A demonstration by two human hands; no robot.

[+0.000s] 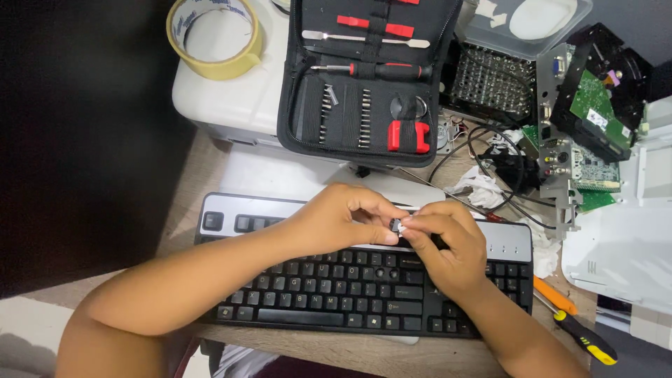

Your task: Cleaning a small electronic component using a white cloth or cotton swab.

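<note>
Above the black plastic computer keyboard (350, 287), the left hand (336, 220) and right hand (444, 248) meet, fingertips of both pinched together on a small dark round part (396, 225) held between them.

One camera only — worn on the person's head, looking almost straight down and close in on the black keyboard (364, 280). The keyboard fills the lower middle; beyond its far edge lies the open tool case (367, 77), and off its right end the circuit boards (595, 119) — no second view overlaps.
</note>
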